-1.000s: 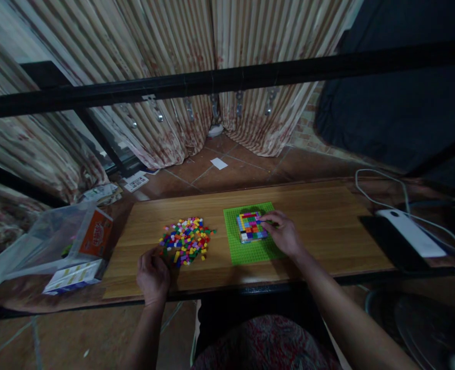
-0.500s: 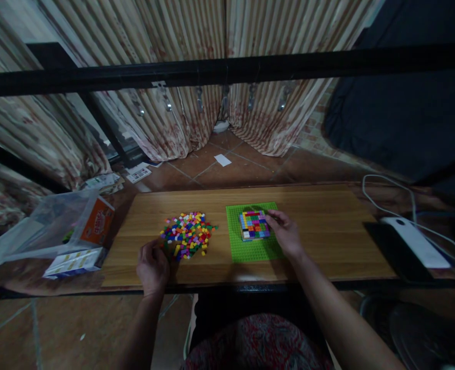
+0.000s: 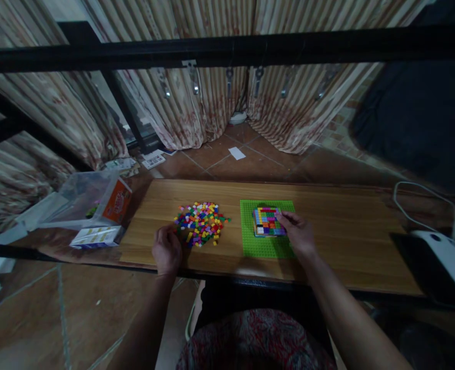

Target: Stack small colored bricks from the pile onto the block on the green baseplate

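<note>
A block of many-coloured toy bricks [image 3: 266,224] stands on a green studded baseplate [image 3: 268,250]. My right hand [image 3: 300,234] is at the block's right side, thumb and fingers pinched together against its upper right edge. Whether a small brick is between those fingertips is too small to tell. To the left, a loose pile of small coloured bricks [image 3: 202,223] lies on the wooden table [image 3: 343,221]. My left hand [image 3: 167,250] rests at the pile's left edge with its fingers curled, and what they hold, if anything, is hidden.
Left of the table are a clear plastic bin [image 3: 81,198] with an orange label and a small white-and-blue box [image 3: 96,237]. At the right end lie a black flat object [image 3: 423,264], a white device [image 3: 445,257] and a white cable [image 3: 423,221]. A black rail [image 3: 227,51] crosses beyond.
The view has shifted, so the table and things on it appear farther right. Both hands keep nearly the same places, left at the loose bricks and right at the block's edge.
</note>
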The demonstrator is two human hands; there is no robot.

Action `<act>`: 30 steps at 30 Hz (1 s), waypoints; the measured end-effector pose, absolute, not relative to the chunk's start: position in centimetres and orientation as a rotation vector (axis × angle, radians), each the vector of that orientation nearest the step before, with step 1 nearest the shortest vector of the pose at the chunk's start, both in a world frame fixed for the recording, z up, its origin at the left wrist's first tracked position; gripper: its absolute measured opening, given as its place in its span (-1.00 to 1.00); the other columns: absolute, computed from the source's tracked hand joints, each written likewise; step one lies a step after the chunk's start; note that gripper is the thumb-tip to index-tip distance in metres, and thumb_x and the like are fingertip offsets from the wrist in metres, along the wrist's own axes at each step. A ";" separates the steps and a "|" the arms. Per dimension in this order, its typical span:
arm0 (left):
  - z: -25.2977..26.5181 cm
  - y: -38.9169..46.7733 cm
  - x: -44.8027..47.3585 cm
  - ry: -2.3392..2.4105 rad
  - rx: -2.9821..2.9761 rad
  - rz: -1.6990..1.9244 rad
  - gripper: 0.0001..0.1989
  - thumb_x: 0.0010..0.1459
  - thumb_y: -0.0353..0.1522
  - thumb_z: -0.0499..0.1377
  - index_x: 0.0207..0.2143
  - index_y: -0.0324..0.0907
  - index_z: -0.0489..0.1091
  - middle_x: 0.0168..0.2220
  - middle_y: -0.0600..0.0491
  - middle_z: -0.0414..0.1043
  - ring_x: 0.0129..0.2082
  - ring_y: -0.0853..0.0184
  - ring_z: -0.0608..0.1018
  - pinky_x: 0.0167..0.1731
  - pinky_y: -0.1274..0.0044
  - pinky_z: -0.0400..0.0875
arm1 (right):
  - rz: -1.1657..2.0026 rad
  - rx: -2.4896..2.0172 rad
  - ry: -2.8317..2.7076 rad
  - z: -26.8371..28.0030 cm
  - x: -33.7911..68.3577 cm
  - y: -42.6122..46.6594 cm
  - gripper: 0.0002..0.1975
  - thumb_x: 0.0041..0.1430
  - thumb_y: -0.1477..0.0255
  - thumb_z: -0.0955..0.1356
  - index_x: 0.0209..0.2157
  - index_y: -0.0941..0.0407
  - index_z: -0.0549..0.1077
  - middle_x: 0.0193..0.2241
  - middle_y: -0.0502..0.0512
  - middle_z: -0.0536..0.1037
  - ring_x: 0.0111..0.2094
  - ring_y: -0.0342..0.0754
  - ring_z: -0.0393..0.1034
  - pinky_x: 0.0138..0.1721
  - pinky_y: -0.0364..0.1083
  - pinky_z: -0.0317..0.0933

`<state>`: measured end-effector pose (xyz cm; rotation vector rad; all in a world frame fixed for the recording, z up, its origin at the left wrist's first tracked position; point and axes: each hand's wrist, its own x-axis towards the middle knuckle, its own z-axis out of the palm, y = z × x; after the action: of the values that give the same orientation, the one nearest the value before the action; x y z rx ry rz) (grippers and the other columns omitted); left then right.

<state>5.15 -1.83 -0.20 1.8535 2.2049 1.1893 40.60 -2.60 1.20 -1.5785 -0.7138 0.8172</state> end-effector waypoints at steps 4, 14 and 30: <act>-0.1 -1.9 5.3 2.177 1.842 1.197 -0.78 0.16 -0.44 -0.01 -0.24 -0.17 0.41 -0.25 -0.04 0.45 -0.20 0.28 0.50 -0.18 0.47 0.38 | 0.857 -1.601 -0.664 2.1 40.1 -2.5 -0.52 -0.36 0.13 0.54 -0.37 0.14 0.56 -0.46 0.05 0.58 -0.51 -0.12 0.39 -0.53 -0.15 0.27; 0.2 -2.0 5.4 2.152 1.844 1.167 -0.77 0.16 -0.44 -0.02 -0.25 -0.17 0.42 -0.24 -0.04 0.46 -0.18 0.27 0.50 -0.15 0.46 0.38 | 0.841 -1.648 -0.701 2.2 40.0 -2.3 -0.48 -0.30 0.06 0.51 -0.35 0.15 0.55 -0.54 0.02 0.55 -0.64 -0.18 0.28 -0.69 -0.21 0.05; 0.1 -1.9 5.5 2.160 1.846 1.139 -0.75 0.15 -0.45 -0.03 -0.23 -0.18 0.43 -0.22 -0.05 0.47 -0.15 0.26 0.49 -0.12 0.45 0.38 | 0.807 -1.740 -0.662 2.1 39.8 -1.9 -0.50 -0.31 0.05 0.50 -0.40 0.16 0.54 -0.56 0.01 0.53 -0.68 -0.19 0.25 -0.73 -0.21 0.03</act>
<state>5.49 -1.94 0.10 1.8458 2.1603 1.1386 39.76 -1.94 2.13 -1.7402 -0.6618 0.8070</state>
